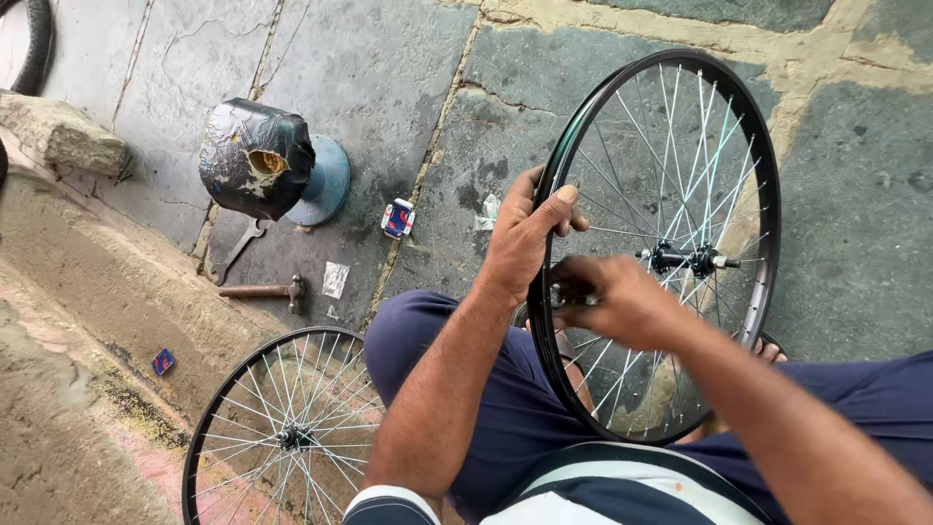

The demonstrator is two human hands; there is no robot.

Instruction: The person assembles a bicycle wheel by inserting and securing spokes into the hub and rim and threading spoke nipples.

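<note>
The left hand (526, 233) gripped the black metal bicycle wheel rim with its thin silver spokes (768, 175) — the fingers curled over the rim's near edge, the thumb laid along the outer side, closed firmly on it. The wheel stood upright on edge between the person's knees in dark blue trousers (505, 408), its black hub with a silver axle (685, 260) just beyond the fingertips of the other hand.

The right hand (622, 299) reached in among the spokes, fingers bunched together and pinching a small dark metal tool (564, 297) close against the inner side of the rim, just below the left hand's knuckles. What exactly the tool bit onto could not be told.

Away from the left hand's fingers, across the grey stone paving (389, 78), lay a small red, white and blue packet (397, 218). Farther out stood a round blue metal stand topped with a lump wrapped in crumpled black plastic (258, 156). Beside its base lay a grey steel spanner (238, 248) and a rusty brown hammer (262, 290).

Below the left forearm, well apart from both hands, a second black spoked wheel (287, 433) lay flat on the ground — near it, a little blue scrap (162, 362) on the worn concrete step.
</note>
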